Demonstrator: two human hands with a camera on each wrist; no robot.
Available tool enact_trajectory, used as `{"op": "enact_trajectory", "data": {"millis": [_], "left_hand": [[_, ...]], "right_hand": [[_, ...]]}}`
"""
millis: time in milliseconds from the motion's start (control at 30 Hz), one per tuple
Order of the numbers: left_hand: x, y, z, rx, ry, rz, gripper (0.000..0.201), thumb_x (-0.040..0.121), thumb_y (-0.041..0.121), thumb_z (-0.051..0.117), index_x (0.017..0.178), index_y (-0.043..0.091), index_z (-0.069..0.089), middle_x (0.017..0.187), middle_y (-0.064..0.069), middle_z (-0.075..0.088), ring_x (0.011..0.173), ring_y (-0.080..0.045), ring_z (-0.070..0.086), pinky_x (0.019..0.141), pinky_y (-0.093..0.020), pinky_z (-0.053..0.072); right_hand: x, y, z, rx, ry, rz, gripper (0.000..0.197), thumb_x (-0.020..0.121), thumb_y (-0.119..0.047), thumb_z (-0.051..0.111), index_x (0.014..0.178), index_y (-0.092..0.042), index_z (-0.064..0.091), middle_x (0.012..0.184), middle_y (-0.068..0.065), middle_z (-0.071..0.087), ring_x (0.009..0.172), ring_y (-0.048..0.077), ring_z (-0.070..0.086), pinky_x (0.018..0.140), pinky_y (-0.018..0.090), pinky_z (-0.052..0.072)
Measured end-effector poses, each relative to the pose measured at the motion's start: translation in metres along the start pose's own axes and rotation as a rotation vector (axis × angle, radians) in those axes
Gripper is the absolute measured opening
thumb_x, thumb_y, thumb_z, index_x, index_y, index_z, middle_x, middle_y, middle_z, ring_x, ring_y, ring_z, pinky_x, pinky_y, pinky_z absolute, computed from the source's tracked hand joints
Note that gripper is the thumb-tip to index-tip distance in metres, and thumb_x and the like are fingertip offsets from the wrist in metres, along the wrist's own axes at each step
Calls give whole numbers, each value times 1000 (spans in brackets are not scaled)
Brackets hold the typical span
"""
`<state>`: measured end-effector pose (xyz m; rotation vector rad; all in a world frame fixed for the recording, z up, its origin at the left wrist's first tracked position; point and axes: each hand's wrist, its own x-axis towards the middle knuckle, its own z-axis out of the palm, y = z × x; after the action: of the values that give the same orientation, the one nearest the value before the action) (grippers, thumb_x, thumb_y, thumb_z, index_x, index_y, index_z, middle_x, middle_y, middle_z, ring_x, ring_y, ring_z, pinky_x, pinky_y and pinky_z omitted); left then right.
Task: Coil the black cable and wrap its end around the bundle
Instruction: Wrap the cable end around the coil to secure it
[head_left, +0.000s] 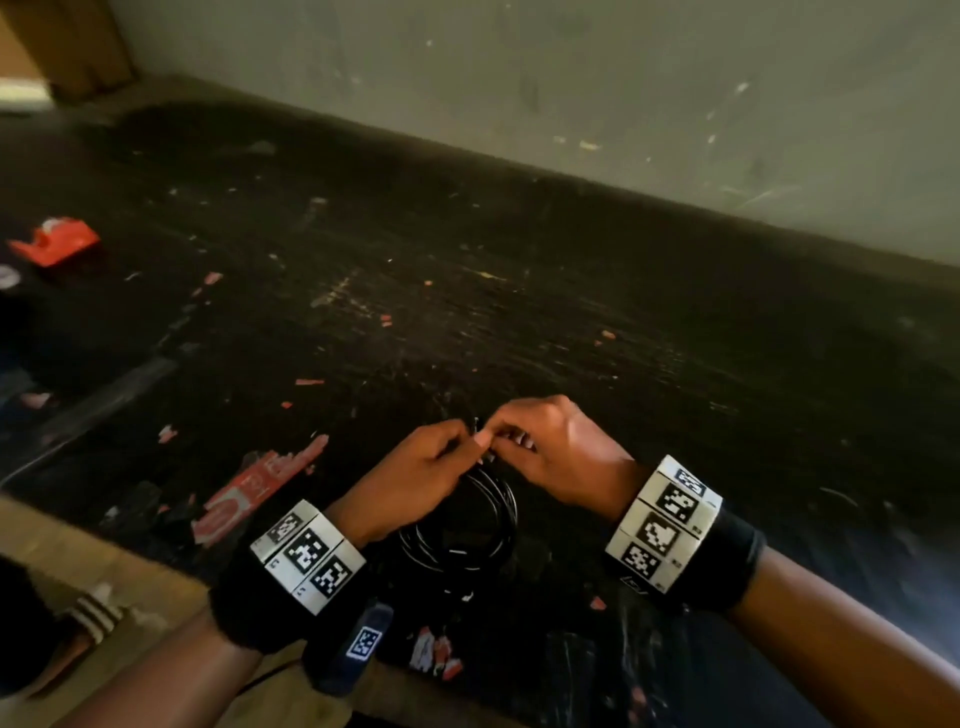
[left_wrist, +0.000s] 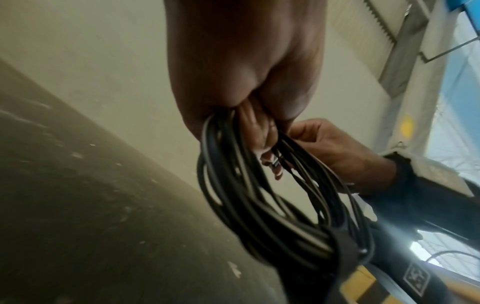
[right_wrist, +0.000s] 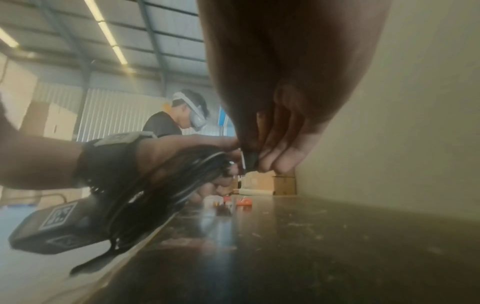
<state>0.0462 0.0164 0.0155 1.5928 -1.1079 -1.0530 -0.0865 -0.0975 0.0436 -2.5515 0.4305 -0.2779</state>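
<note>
I have the black cable gathered into a bundle of loops that hangs below my hands, just above the near edge of the dark worktop; my left hand has its fingers curled round the top of the loops, and the left wrist view shows the strands fanning out beneath that fist; my right hand touches the left at the top of the coil, its fingertips pinched on a short dark piece that I take to be the cable's end, though I cannot tell for certain; I judge the coiling done and the wrap only begun; the loops look slack and uneven, so a loosened left grip could let them spill; if the end slips from the pinch, the wrap would spring open; torn red scraps litter the worktop nearby
</note>
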Motion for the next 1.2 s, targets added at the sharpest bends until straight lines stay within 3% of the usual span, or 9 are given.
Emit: {"op": "enact_trajectory", "data": {"millis": [133, 233, 367, 467, 567, 700, 967, 1100, 1200], "left_hand": [[13, 11, 8, 118, -22, 112, 24, 96, 15, 47, 79, 1, 57, 62, 2, 49, 54, -4, 44, 53, -20, 37], [18, 19, 16, 251, 68, 258, 26, 92, 10, 50, 67, 12, 56, 57, 7, 51, 50, -1, 45, 52, -18, 35], [26, 26, 27, 324, 152, 312, 33, 91, 12, 52, 60, 21, 52, 52, 6, 50, 48, -3, 48, 48, -16, 34], [33, 27, 27, 168, 194, 214, 29, 92, 15, 52, 63, 10, 57, 51, 8, 48, 47, -2, 43, 52, -25, 35], [35, 35, 24, -131, 220, 56, 30, 94, 15, 47, 66, 15, 57, 43, 11, 44, 40, -1, 38, 42, -18, 30], [32, 51, 13, -336, 164, -92, 25, 96, 16, 44, 73, 16, 55, 42, 10, 32, 35, -2, 28, 38, -18, 17], [33, 64, -4, -477, 44, -174, 24, 96, 28, 47, 77, 15, 57, 48, 6, 31, 37, -5, 25, 36, -19, 15], [33, 67, -7, -432, 209, -232, 24, 94, 34, 51, 75, 19, 53, 50, 5, 34, 39, -6, 30, 34, -17, 20], [36, 68, -10, -384, 289, -227, 25, 95, 31, 48, 74, 18, 47, 51, 4, 31, 37, -6, 29, 31, -17, 20]], "right_hand": [[-16, -7, -16, -105, 75, 30, 11, 89, -17, 56, 94, -12, 66, 87, 3, 68, 76, 16, 64, 70, 36, 55], [-20, -7, -18, -100, 223, 204, 9, 87, -17, 58, 88, -14, 66, 82, 4, 69, 72, 17, 65, 66, 32, 55], [-11, 0, -19, 261, 410, 583, 5, 85, -13, 63, 82, -11, 66, 77, 8, 70, 60, 16, 68, 57, 29, 59], [-9, 0, -22, 519, 474, 647, 7, 87, -9, 60, 90, -5, 65, 80, 14, 72, 65, 24, 72, 65, 42, 62], [-8, -3, -27, 620, 514, 540, 9, 89, -7, 58, 96, -6, 63, 85, 12, 73, 72, 24, 72, 73, 45, 61], [-9, -6, -46, 763, 388, 333, 27, 89, -1, 54, 115, -7, 59, 94, 13, 70, 81, 16, 70, 79, 29, 59], [-4, -9, -71, 395, 203, 108, 14, 80, 3, 66, 89, -8, 68, 99, 9, 73, 93, 12, 70, 88, 26, 55], [-8, -25, -88, 387, 397, 65, 10, 77, -2, 72, 84, -7, 68, 89, 6, 75, 84, 11, 72, 80, 21, 55], [-15, -45, -96, 456, 282, 55, 13, 75, -4, 74, 86, -5, 69, 85, 6, 75, 80, 13, 72, 76, 20, 56]]}}
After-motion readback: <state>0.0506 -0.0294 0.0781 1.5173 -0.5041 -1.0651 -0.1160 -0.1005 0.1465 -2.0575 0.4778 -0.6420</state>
